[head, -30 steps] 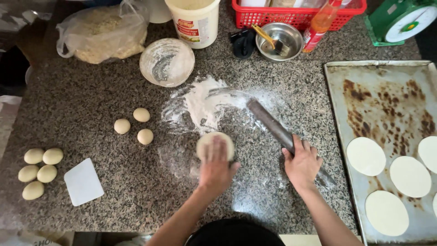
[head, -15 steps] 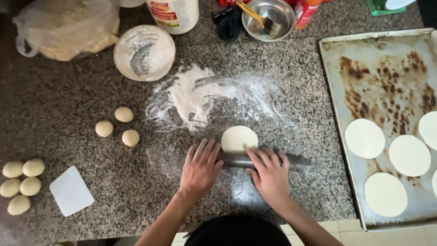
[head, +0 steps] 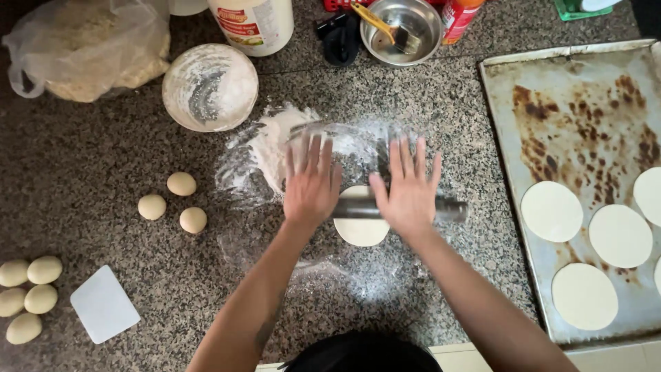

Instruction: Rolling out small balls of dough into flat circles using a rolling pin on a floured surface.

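While both hands (head: 313, 186) press flat, grip open, on rolling pin (head: 451, 209), 3 dough balls (head: 181, 184) left.

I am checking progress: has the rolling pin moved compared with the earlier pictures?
Yes. The rolling pin has rolled away from the person, toward the flour bowl, onto the dough disc.

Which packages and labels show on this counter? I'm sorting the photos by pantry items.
White plastic tub: top centre, round, with a red, yellow and green label.
Clear plastic bag: top left, crumpled, holding a pale crumbly mass.
Orange bottle: top, right of the metal bowl, white label band.
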